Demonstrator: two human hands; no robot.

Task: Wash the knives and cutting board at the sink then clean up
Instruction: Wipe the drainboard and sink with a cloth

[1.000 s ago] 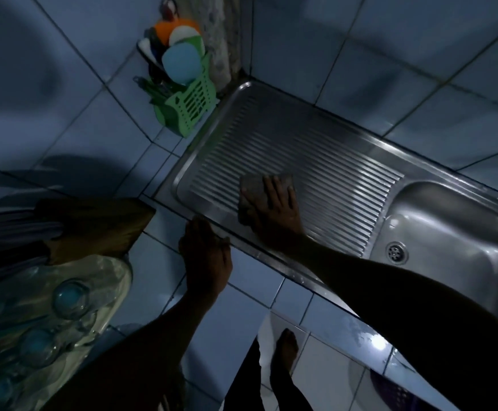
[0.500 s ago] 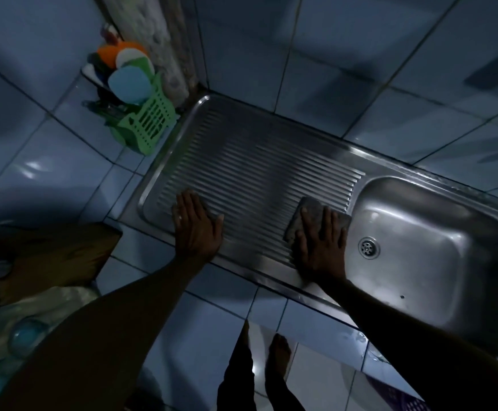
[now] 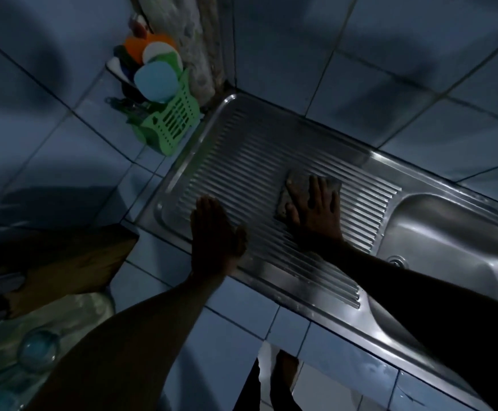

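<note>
My right hand [image 3: 313, 209] lies flat with spread fingers on a grey cloth [image 3: 292, 185], pressing it onto the ribbed steel drainboard [image 3: 241, 161] of the sink. My left hand [image 3: 212, 232] rests flat on the drainboard's front left part, fingers straight and together. The sink basin [image 3: 455, 241] with its drain [image 3: 396, 259] lies to the right. A wooden cutting board [image 3: 63, 262] sits at the left on the tiled counter. No knife shows clearly in this dim light.
A green plastic caddy [image 3: 170, 126] holding coloured lids and utensils stands in the back corner left of the drainboard. A tray with clear glasses [image 3: 37, 351] is at bottom left. Tiled walls rise behind the sink. My feet [image 3: 283, 372] show below the counter edge.
My right hand has slid the cloth back from the front edge near the basin up toward the middle of the drainboard. My left hand stays flat on the drainboard.
</note>
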